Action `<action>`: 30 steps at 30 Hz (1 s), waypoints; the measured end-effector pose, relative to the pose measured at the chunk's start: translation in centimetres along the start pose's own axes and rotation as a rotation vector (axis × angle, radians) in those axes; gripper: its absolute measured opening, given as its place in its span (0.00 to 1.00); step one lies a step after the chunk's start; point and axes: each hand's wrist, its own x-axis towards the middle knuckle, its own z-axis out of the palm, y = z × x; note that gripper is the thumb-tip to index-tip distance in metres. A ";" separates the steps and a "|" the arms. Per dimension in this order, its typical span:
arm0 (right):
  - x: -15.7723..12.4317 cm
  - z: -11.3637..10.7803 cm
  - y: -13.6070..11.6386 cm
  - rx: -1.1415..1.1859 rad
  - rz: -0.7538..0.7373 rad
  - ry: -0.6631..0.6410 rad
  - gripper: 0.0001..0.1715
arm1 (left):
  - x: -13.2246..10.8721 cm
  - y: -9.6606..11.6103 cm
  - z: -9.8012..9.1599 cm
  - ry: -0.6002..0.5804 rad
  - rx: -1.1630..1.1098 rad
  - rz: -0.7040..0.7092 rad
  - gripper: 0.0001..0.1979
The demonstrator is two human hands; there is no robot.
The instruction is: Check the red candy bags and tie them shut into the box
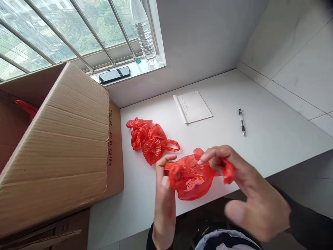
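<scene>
I hold a red plastic bag (194, 180) above the front edge of the white table (273, 139). My left hand (164, 194) pinches the bag's left handle between thumb and fingers. My right hand (249, 194) grips the right handle, with red plastic bunched in its fingers. Something orange shows through the bag's thin plastic. Two more knotted red bags (149, 139) lie together on the table just beyond my hands.
A large open cardboard box (65, 146) fills the left side, with something red (26, 107) inside. A notepad (194, 106) and a pen (242, 122) lie further back. A phone (114, 74) and a water bottle (143, 31) sit on the windowsill.
</scene>
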 end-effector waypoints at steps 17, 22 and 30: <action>-0.6 -0.7 1.1 0.009 0.191 0.149 0.13 | 0.5 -0.5 -1.2 0.123 0.024 0.148 0.16; -0.4 -1.4 1.1 0.096 0.151 0.146 0.19 | 0.8 0.1 -0.9 0.136 -0.179 0.128 0.15; -0.2 -1.9 -0.3 -0.374 0.048 0.118 0.13 | 1.4 0.4 -1.3 -0.105 -0.282 0.120 0.14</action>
